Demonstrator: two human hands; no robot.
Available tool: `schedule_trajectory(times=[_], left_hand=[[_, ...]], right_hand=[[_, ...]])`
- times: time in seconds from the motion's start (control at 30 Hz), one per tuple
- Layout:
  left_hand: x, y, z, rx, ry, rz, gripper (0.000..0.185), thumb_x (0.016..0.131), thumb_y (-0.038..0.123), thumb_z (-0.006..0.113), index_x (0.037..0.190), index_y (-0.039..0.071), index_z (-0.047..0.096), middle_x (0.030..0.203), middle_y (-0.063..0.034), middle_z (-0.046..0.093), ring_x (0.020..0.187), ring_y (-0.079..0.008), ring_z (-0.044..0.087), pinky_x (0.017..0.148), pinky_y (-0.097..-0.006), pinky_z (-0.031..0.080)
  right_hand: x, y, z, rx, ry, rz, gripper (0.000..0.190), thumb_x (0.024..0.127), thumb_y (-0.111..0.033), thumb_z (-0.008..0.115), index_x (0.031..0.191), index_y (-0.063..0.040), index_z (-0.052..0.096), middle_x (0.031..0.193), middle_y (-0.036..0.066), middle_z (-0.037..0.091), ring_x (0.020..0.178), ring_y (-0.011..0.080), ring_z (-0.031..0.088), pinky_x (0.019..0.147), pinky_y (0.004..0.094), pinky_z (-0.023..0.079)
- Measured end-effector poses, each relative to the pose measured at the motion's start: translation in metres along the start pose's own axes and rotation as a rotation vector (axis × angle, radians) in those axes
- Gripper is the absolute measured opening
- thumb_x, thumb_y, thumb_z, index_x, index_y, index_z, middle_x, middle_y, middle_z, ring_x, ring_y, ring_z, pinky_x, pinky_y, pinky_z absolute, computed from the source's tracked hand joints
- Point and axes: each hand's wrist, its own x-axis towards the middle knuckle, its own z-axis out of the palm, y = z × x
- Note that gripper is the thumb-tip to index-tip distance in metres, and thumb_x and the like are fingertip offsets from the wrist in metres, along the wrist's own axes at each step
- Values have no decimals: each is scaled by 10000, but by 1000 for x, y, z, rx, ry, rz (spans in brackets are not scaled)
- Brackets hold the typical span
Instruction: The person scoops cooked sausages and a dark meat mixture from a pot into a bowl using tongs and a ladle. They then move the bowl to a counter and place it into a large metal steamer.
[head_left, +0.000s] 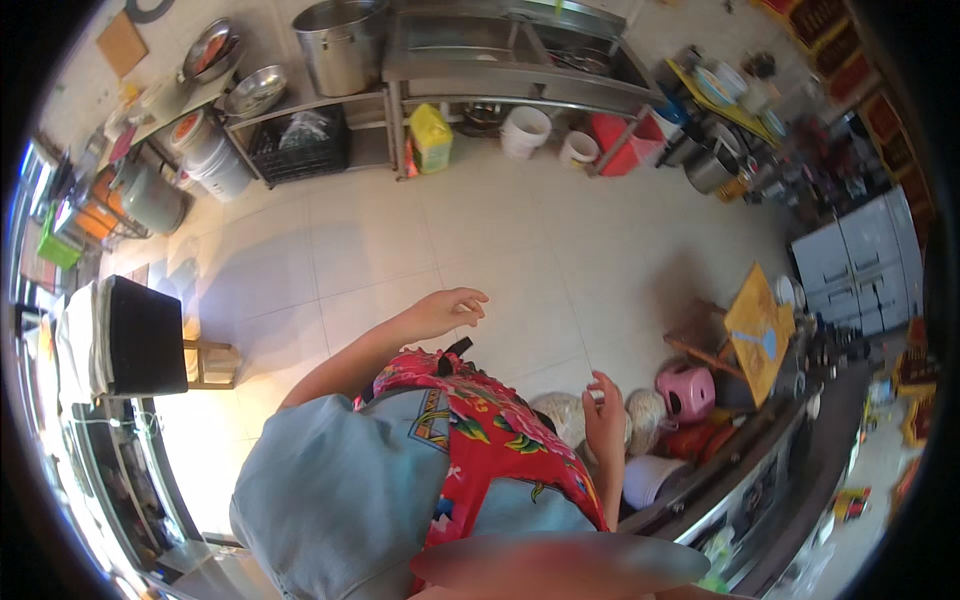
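My left hand (450, 309) is held out in front of the red floral apron (499, 427), above the tiled floor, with its fingers loosely bent and nothing in them. My right hand (604, 409) is raised on the right side of the apron, its fingers apart and holding nothing. Behind it, lower down, stand pale, full bags (646, 420) near a pink plastic stool (686, 391). A black strap end (459, 346) sticks up from the apron's edge close to my left hand.
Ahead stands a steel sink unit (465, 71) with white buckets (525, 131), a yellow jug (430, 139) and a red bin (626, 142) beneath. A wooden stool with a black, box-like thing (146, 335) is left. At right are a tilted yellow board (754, 337) and a long counter (780, 480).
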Motion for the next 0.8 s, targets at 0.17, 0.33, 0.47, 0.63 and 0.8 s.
schedule_trajectory(times=[0.17, 0.33, 0.47, 0.63, 0.8], left_hand=[[21, 1, -90, 34, 237, 2, 396, 928, 83, 554, 1312, 17, 485, 1094, -104, 622, 985, -172, 628, 891, -294, 487], [52, -16, -166, -84, 531, -9, 387, 922, 90, 580, 1295, 20, 504, 1059, -94, 640, 951, -169, 638, 850, -295, 503], [85, -40, -229, -147, 825, -80, 381, 912, 76, 592, 1283, 27, 518, 1029, -89, 649, 924, -166, 643, 811, -285, 510], [154, -27, -306, -44, 997, -271, 387, 911, 84, 577, 1291, 43, 519, 1044, -81, 643, 917, -163, 633, 810, -286, 495], [240, 9, -376, 62, 896, -204, 375, 908, 90, 594, 1275, 44, 528, 1019, -83, 651, 901, -174, 644, 811, -308, 514]], right_hand=[[178, -77, 48, -216, -328, -245, 368, 873, -99, 604, 1230, -53, 526, 990, 142, 579, 740, 252, 591, 689, 359, 496], [336, -114, 98, -248, -554, -281, 355, 875, -142, 597, 1214, -55, 539, 1016, 143, 587, 817, 286, 617, 747, 370, 503], [470, -134, 143, -295, -694, -478, 335, 886, -183, 565, 1195, -54, 548, 1038, 170, 583, 938, 332, 598, 815, 393, 491], [626, -172, 183, -416, -781, -638, 312, 887, -197, 541, 1160, -50, 563, 1056, 188, 582, 997, 358, 576, 857, 426, 474], [746, -212, 228, -403, -869, -769, 283, 899, -203, 562, 1128, -40, 590, 1030, 145, 608, 953, 306, 593, 845, 393, 475]])
